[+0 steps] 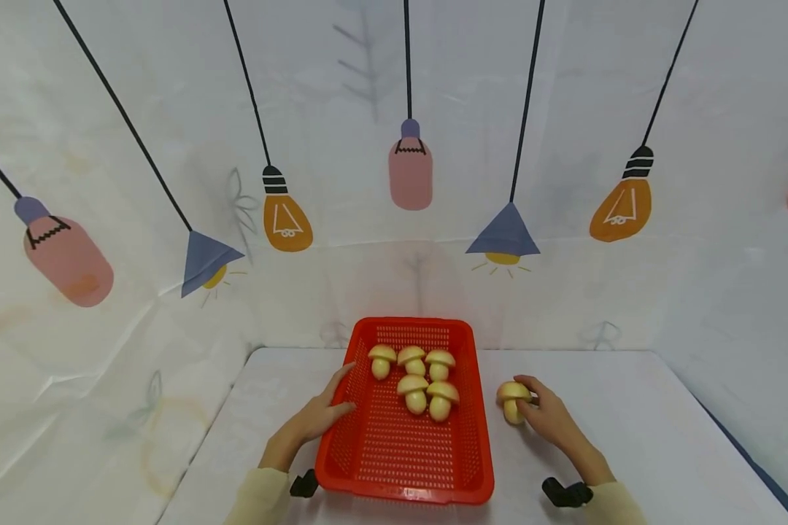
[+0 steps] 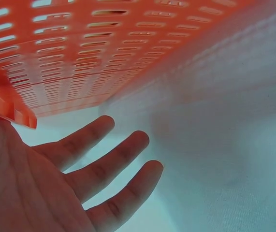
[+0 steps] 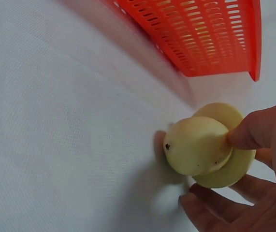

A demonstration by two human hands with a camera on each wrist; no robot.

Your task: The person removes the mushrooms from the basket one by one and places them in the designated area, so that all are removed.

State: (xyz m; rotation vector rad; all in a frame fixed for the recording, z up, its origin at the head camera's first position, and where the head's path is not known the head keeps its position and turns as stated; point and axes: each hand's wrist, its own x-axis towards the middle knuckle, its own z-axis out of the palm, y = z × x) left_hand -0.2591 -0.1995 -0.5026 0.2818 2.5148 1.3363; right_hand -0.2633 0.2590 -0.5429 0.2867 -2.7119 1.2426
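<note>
My right hand (image 1: pixel 551 417) pinches a mushroom (image 1: pixel 514 394) with a pale yellow cap and thick stem, just right of the red basket. In the right wrist view the thumb presses on the stem (image 3: pixel 196 145) and other fingers lie behind the cap; the mushroom is at the white surface. My left hand (image 1: pixel 315 415) rests at the left rim of the red plastic basket (image 1: pixel 407 492), its thumb and index finger reaching the rim. Three of its fingers (image 2: pixel 108 166) extend loosely outside the basket wall in the left wrist view. Several similar mushrooms (image 1: pixel 412 394) lie in the basket's far half.
The basket stands on a white-covered table (image 1: pixel 597 394). Behind it hangs a white cloth backdrop (image 1: pixel 341 284) printed with lamps and bulbs. Black wrist straps (image 1: pixel 567 493) show near both sleeves. The basket's perforated right wall is between the mushroom and the basket's inside.
</note>
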